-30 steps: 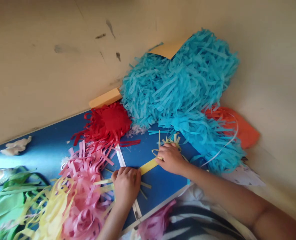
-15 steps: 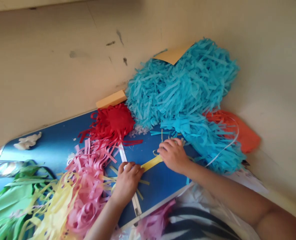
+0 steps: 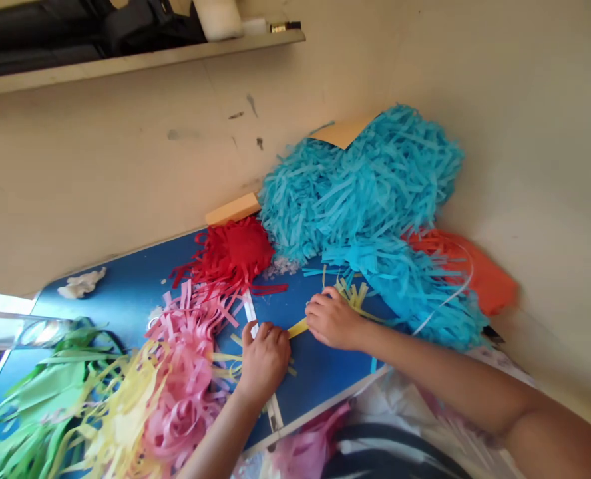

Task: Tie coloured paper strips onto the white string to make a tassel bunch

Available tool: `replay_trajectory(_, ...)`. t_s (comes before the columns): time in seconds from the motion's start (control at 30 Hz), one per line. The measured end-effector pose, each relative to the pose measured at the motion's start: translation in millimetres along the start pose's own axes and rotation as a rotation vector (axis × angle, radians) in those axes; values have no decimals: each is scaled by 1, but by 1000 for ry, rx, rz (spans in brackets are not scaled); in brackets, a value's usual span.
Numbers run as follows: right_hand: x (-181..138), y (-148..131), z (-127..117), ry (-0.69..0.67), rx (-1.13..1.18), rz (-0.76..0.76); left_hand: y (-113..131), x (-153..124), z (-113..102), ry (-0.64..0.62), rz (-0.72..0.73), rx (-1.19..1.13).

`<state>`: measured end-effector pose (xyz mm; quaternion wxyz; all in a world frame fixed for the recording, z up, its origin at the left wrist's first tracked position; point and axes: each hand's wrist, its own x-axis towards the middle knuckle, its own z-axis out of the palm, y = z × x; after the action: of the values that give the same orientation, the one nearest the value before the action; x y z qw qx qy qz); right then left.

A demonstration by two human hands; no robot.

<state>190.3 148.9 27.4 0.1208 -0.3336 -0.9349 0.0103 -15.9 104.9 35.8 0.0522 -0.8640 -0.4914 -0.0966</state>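
One yellow strip (image 3: 298,327) bridges my hands above the blue surface (image 3: 320,372), towards its near edge. My left hand (image 3: 265,359) and right hand (image 3: 333,319) each have bunched fingers clamped on it, probably to keep it taut. Pink (image 3: 186,386), yellow (image 3: 126,416) and green fringes (image 3: 56,386) lie leftward; red (image 3: 245,246) and turquoise fringes (image 3: 375,183) sit by the far edge, perhaps to leave me elbow room.
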Motion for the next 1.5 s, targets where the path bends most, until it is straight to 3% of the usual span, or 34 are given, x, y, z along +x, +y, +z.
replay_trajectory(0.13,-3,-11,10,38,-26,-23,0,-10,1,20,-16,-14)
replay_trajectory(0.27,-16,6,22,92,45,29,-9,-26,8,55,-52,-166)
replay_trajectory(0.47,-22,32,18,39,362,297,-20,-33,19,81,-229,-388)
replay_trajectory(0.77,-6,28,5,-125,361,448,-15,-18,14,-33,-312,-279)
replay_trajectory(0.93,1,27,3,-177,337,488,-19,-9,13,-142,-285,-213)
replay_trajectory(1.07,4,25,-2,-186,302,496,-19,-5,7,-153,-257,-180)
replay_trajectory(1.17,3,22,-9,-145,226,374,-15,-5,1,-105,-127,-114)
replay_trajectory(1.27,1,18,-12,-65,84,48,-11,-5,-6,-76,33,-42)
replay_trajectory(1.37,2,13,-10,-42,-22,-167,-7,-5,-9,-74,68,-30)
replay_trajectory(1.5,9,9,-2,-30,-95,-262,-3,-1,-7,-28,57,-65)
